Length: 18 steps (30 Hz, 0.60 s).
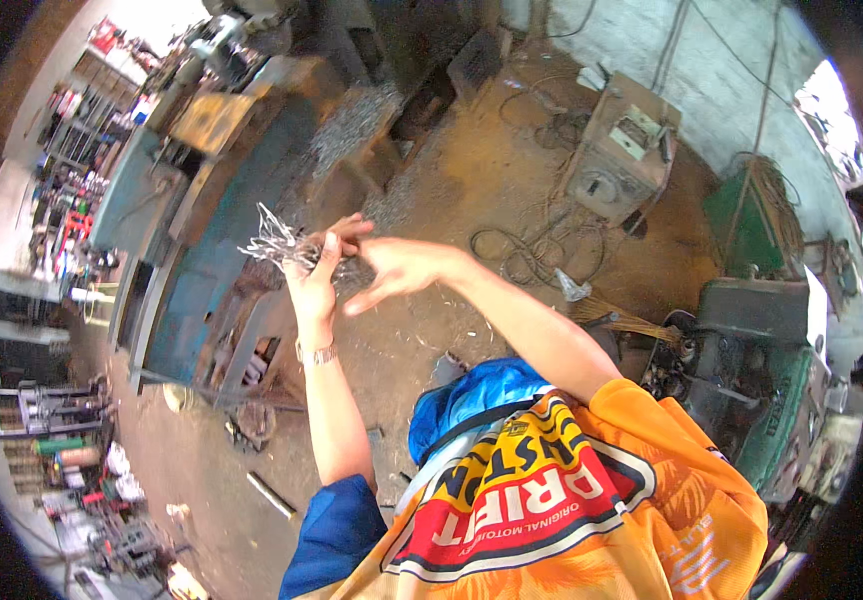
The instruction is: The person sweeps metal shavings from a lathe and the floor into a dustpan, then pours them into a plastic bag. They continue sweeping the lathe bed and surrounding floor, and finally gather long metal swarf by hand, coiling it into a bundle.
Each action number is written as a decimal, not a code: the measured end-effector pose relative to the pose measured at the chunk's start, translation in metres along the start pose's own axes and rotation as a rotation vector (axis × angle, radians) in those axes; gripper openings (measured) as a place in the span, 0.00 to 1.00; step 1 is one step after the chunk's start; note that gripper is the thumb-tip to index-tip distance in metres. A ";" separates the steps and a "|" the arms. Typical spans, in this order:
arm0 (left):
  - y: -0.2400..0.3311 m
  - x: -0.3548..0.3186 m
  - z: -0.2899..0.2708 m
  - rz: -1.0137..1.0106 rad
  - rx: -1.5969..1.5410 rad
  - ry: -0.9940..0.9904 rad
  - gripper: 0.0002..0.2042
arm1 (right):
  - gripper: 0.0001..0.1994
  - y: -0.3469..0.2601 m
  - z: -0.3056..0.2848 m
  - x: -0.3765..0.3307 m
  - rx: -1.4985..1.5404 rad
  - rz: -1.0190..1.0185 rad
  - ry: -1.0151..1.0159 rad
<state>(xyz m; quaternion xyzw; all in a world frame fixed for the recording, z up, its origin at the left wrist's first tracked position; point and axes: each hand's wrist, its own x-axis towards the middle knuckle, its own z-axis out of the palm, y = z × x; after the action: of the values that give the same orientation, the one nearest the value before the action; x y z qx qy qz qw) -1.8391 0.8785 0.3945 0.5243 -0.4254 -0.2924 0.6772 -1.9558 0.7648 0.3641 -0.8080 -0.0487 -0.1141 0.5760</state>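
Note:
My left hand (314,285), with a metal-band watch at its wrist, is raised in front of me. It grips a loose tangle of thin, silvery metal shavings (277,243), whose bright strands stick out to the left. Just to its right, my right hand (387,272) reaches in from the side. Its fingers are stretched out and apart, close to the tangle's right end. Whether the right fingertips touch the strands I cannot tell, as that part is blurred.
A long blue-green machine bed (197,290) runs along the left. Looped cable (522,255) lies on the floor before a grey electrical box (627,150). A broom (622,320) and a green machine (787,410) are at right. A metal rod (272,496) lies lower left.

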 end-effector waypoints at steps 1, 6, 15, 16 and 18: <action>0.000 0.000 -0.003 0.051 -0.077 -0.016 0.13 | 0.46 0.003 -0.005 -0.004 0.016 -0.030 -0.012; -0.001 -0.001 -0.014 0.060 -0.063 0.066 0.15 | 0.56 0.025 -0.010 -0.012 0.124 -0.161 0.108; -0.006 -0.012 -0.026 0.109 -0.198 0.327 0.17 | 0.55 0.058 0.043 -0.025 -0.048 0.020 0.046; -0.005 -0.014 -0.026 0.102 -0.230 0.340 0.17 | 0.54 0.057 0.052 -0.026 -0.050 0.042 0.060; -0.003 -0.017 -0.027 0.106 -0.266 0.371 0.17 | 0.49 0.055 0.069 -0.025 -0.041 0.079 0.143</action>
<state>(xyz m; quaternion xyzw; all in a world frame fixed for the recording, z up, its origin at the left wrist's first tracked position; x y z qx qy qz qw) -1.8232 0.9045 0.3849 0.4522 -0.2783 -0.2082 0.8214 -1.9598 0.8125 0.2863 -0.8106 0.0267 -0.1499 0.5654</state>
